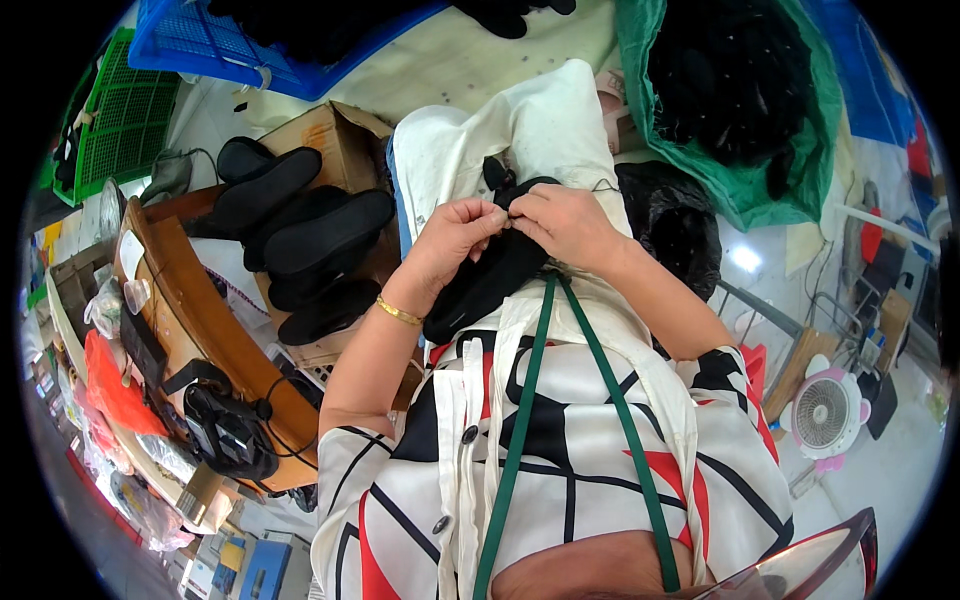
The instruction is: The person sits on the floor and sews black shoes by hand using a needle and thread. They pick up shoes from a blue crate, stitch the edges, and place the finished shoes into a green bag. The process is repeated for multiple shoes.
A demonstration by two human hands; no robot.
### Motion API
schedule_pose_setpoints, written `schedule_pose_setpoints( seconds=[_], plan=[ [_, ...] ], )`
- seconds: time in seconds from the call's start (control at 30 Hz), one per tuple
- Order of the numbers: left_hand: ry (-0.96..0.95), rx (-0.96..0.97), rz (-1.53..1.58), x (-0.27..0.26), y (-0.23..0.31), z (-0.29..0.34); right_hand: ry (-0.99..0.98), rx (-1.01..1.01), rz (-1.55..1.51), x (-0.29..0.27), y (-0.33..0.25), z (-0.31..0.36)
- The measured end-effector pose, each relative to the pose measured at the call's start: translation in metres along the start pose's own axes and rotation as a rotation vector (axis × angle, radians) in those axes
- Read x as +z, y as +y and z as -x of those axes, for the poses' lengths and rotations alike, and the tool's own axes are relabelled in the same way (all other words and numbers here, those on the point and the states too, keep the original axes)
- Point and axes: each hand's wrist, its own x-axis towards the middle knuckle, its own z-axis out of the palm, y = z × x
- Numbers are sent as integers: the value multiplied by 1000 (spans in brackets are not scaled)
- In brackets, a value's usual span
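My left hand point(455, 240) and my right hand point(568, 226) meet over my lap, fingertips pinched together. Whatever lies between the fingertips is too small to make out. Beneath them a black cloth shoe point(492, 283) rests on the white apron point(560, 125) across my lap, partly covered by both hands. Its far end shows just beyond the fingers. To the left, several black shoes point(330, 232) lie piled beside and over a cardboard box point(345, 135), their soles or flat sides showing.
A green sack point(825, 130) full of black pieces stands at the far right, beside a black plastic bag point(680, 225). Far left are a blue basket point(220, 60) and a green crate point(125, 110). A wooden table point(190, 310) stands left; a small fan point(828, 410) is at right.
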Motion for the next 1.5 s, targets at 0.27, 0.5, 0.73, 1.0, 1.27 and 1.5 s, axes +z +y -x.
schedule_pose_setpoints(
  seconds=[0.27,0.5,0.73,1.0,1.27,1.5],
  plan=[
    [37,4,10,-1,-8,-3,113,-19,-31,5,2,4],
    [84,-46,88,-1,-14,-5,199,78,-247,14,3,12],
    [88,-66,263,-10,-18,2,238,694,-1278,-7,-10,20],
    [51,-68,313,-15,-21,-3,749,459,-1584,-139,17,95],
    [96,-70,402,-19,-31,-1,1099,734,-930,-206,186,321],
    [184,211,-262,5,-17,0,711,1037,-35,-161,219,384]
  ],
)
